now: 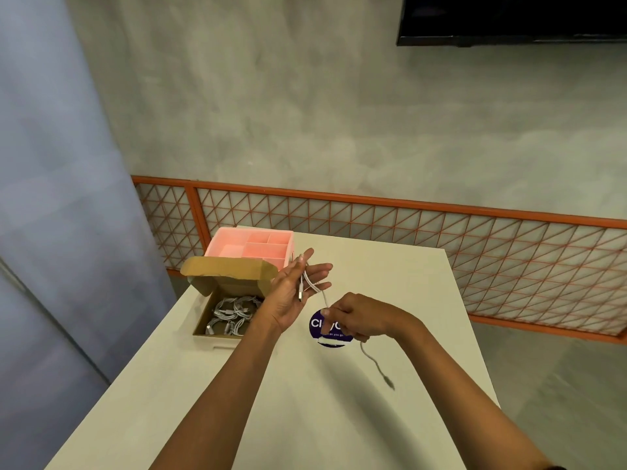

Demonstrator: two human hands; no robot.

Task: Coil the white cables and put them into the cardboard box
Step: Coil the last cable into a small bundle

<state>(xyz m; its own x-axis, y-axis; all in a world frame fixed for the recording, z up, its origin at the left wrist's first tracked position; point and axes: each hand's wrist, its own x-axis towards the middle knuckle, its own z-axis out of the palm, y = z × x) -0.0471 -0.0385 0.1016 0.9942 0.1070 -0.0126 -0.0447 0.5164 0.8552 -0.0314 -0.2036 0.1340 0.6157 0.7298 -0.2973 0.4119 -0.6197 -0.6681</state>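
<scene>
GRIP: right hand (pixel 353 317) is pinching the white cable (pixel 315 285); left hand (pixel 295 290) is lying spread, carrying a loop across its fingers | TAIL: dangling slack below the pinch | BOX: cardboard box (pixel 217 335) is sitting just left of the spread hand, coils inside | ADVICE: feeding short, evenly tensioned lengths should be keeping loops tight.

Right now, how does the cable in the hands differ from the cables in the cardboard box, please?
The held cable is mostly loose, looped over the left hand, its tail hanging from the right hand; the boxed cables are wound into bundles. The held cable is above the table; the boxed cables lie in the cardboard box. Both are white.
</scene>
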